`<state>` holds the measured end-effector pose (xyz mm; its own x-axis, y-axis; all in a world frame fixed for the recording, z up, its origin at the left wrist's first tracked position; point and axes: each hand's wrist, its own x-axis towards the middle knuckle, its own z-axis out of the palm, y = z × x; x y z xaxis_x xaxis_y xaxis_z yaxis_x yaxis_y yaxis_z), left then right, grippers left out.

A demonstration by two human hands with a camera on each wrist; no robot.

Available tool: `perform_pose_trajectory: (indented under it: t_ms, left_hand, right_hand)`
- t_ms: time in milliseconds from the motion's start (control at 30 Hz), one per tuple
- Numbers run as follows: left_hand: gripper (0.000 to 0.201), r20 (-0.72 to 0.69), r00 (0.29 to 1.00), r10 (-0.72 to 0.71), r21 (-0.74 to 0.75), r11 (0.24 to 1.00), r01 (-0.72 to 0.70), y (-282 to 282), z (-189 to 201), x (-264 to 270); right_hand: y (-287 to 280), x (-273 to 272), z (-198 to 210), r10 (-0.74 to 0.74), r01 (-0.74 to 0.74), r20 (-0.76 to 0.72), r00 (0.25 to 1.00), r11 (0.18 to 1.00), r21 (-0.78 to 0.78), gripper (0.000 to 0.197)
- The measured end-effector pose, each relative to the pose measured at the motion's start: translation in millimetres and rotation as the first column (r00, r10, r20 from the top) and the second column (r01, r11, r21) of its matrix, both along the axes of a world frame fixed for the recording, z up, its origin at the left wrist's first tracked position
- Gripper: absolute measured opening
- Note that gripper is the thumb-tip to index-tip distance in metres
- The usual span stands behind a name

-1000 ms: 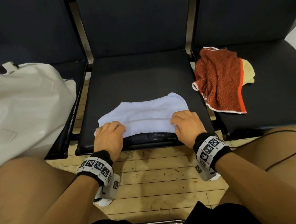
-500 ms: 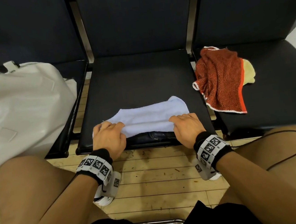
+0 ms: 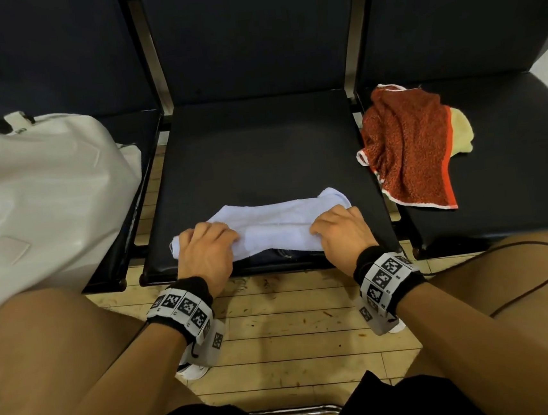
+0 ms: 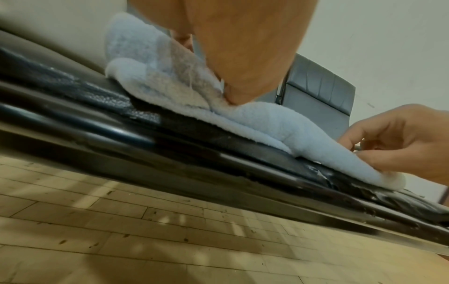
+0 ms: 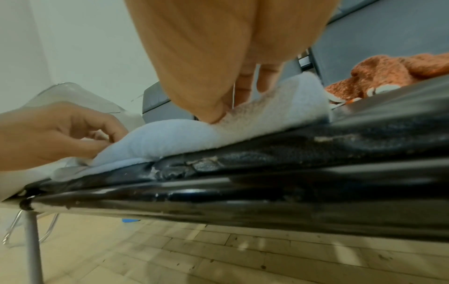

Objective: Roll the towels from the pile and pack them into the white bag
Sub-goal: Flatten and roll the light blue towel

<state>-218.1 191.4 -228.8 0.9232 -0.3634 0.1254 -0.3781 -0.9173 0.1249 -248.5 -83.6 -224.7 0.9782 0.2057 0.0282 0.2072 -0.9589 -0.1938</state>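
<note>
Two bare knees are framing the near edge; two wrist bands with black-and-white markers are showing just beyond them.

Two hands are working at the front edge of the middle seat (image 3: 260,148), one of three dark seats in a row. The left hand (image 3: 205,252) is lying over the left end of one light blue towel (image 3: 279,222), fingers curled over its rolled near edge, thumb pressing into the cloth in the left wrist view. The right hand (image 3: 342,234) is doing likewise at the right end, fingers curled over the roll, thumb pushing in. The towel is lying partly rolled across the seat front, near portion bunched into a roll, far portion flat.

Further back, on the right seat (image 3: 513,167), the pile is counting two: one rust-red towel (image 3: 407,147) with a white-and-orange border, crumpled, lying over one pale yellow towel (image 3: 461,134), only its corner showing.

On the left seat, one white bag (image 3: 47,195) is slumping on its side; contents cannot be told.
</note>
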Motion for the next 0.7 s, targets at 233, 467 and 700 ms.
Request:
perform_pose_trajectory:
  t_ms: [233, 467, 700]
  left_hand:
    - [0.038, -0.058, 0.998, 0.022, 0.016, 1.000, -0.021, 0.6, -2.5, -3.6]
    - [0.043, -0.102, 0.994, 0.034, -0.003, 0.999, -0.035, -0.4, 3.6, -2.8]
    - [0.032, -0.142, 0.989, 0.036, -0.065, 0.997, -0.046, -0.5, 7.3, -2.9]
  right_hand:
    - [3.3, -8.1, -0.3, -0.004, 0.006, -0.082, 0.997, 1.000, 0.020, 0.035]
    - [-2.5, -4.1, 10.3, 0.014, -0.008, -0.114, 0.993, 0.999, 0.048, 0.038]
    - [-3.4, -8.0, 17.8, -0.057, 0.105, -0.214, 0.975, 0.970, 0.218, 0.037]
